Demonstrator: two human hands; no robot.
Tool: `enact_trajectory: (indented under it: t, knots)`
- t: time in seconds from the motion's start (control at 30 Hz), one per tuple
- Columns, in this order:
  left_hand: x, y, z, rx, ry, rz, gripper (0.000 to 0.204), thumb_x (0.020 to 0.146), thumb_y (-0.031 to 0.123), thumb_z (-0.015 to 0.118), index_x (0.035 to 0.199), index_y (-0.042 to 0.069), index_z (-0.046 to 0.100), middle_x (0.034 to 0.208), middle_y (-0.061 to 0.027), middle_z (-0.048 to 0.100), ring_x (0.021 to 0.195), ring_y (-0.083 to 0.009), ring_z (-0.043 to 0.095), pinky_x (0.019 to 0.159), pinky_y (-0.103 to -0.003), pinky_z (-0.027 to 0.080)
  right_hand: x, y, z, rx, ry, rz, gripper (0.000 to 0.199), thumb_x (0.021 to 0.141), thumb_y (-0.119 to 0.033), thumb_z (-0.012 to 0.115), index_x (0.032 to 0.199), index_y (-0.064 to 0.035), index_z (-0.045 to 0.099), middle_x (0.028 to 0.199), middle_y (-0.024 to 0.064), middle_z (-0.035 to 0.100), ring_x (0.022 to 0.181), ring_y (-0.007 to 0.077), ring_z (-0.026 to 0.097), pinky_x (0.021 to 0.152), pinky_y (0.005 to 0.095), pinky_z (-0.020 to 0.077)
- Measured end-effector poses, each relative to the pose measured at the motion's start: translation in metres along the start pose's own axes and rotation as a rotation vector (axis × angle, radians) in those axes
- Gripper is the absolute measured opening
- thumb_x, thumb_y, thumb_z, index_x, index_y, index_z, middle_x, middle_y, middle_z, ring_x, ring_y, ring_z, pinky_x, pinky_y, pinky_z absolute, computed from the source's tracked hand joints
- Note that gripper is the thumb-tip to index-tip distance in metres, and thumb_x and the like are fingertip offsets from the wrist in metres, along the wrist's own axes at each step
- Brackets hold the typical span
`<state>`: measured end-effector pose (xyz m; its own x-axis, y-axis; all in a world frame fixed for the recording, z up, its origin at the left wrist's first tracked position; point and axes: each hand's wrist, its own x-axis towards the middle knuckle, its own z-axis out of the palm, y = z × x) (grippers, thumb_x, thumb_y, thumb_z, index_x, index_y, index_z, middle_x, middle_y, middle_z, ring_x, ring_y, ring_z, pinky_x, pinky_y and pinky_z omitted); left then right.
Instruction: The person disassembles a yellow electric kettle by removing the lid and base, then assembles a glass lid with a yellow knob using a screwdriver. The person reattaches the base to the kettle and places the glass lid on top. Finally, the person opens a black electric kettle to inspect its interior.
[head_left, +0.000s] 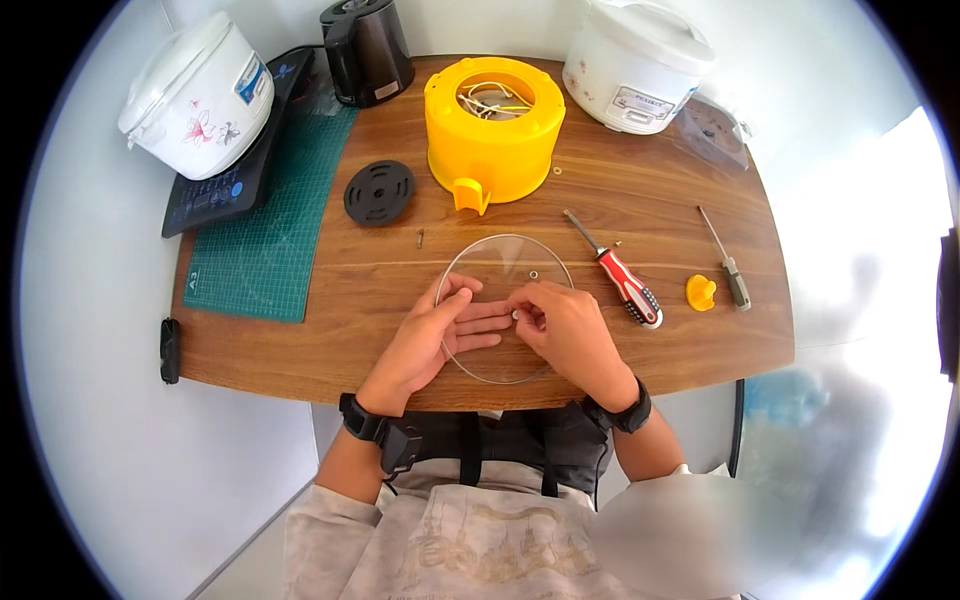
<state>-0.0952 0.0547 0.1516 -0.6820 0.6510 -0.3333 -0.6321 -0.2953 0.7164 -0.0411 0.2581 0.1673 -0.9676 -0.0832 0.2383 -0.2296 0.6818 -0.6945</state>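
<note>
A round clear glass lid (490,262) with a thin metal rim is near the front edge of the table. My left hand (437,330) holds its left side, with fingers stretched beneath the glass and the thumb over the rim. Above the lid's middle, my right hand (566,325) has thumb and forefinger pinched on a small round whitish piece (515,315), partly hidden by the fingertips. A small metal ring (533,274) shows within the lid's outline; whether it lies on the glass or under it I cannot tell. To the right is a yellow knob (701,293).
A red-and-black screwdriver (628,288) and a grey-handled screwdriver (736,280) lie right. Farther back stand a yellow round housing (490,155) with wires, a black slotted disc (379,193), two white rice cookers (205,110) and a dark kettle (368,50). A green cutting mat (262,250) lies left.
</note>
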Motion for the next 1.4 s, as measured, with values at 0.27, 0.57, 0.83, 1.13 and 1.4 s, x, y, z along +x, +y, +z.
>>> enact_trajectory:
  t: [0.27,0.57,0.83,1.13,1.4]
  knots:
    - [0.000,0.000,-0.002,0.005,0.011,-0.018,0.022,0.109,0.026,0.045,0.122,0.008,0.048,0.127,-0.0264,0.063,0.119,-0.0337,0.065,0.098,-0.043,0.055,0.003,-0.001,-0.001,0.057,-0.057,0.041,0.006,0.083,-0.005,0.067,0.089,-0.0024,0.069,0.085,0.0149,0.066,0.078,0.0365,0.065,0.069,0.0433,0.0523]
    - [0.000,0.000,-0.001,0.031,0.019,-0.015,0.020,0.109,0.023,0.045,0.121,0.008,0.047,0.123,-0.0236,0.065,0.116,-0.0299,0.067,0.097,-0.039,0.057,0.006,-0.002,0.001,0.084,-0.040,0.061,0.005,0.084,-0.006,0.067,0.088,-0.0027,0.067,0.084,0.0140,0.066,0.079,0.0362,0.065,0.069,0.0436,0.0521]
    - [0.000,0.001,-0.002,0.011,-0.001,-0.016,0.018,0.108,0.020,0.045,0.121,0.008,0.047,0.123,-0.0226,0.066,0.115,-0.0291,0.067,0.097,-0.039,0.057,0.008,-0.003,0.005,0.004,-0.038,0.027,0.008,0.085,-0.005,0.067,0.091,-0.0022,0.063,0.087,0.0150,0.066,0.082,0.0375,0.065,0.070,0.0463,0.0518]
    - [-0.001,0.001,0.000,0.049,0.007,-0.007,0.016,0.107,0.016,0.045,0.122,0.010,0.048,0.123,-0.0238,0.065,0.115,-0.0323,0.067,0.095,-0.042,0.057,0.022,-0.010,-0.014,0.105,-0.201,0.149,0.017,0.084,-0.007,0.071,0.095,-0.0030,0.058,0.078,0.0154,0.069,0.080,0.0384,0.067,0.071,0.0456,0.0523]
    - [-0.001,0.000,-0.002,0.052,0.003,0.005,0.016,0.108,0.016,0.043,0.123,0.012,0.046,0.124,-0.0235,0.065,0.116,-0.0328,0.066,0.093,-0.042,0.057,0.033,-0.011,-0.016,0.008,-0.259,0.076,0.007,0.079,-0.006,0.070,0.081,-0.0005,0.065,0.079,0.0173,0.068,0.079,0.0391,0.066,0.071,0.0457,0.0523]
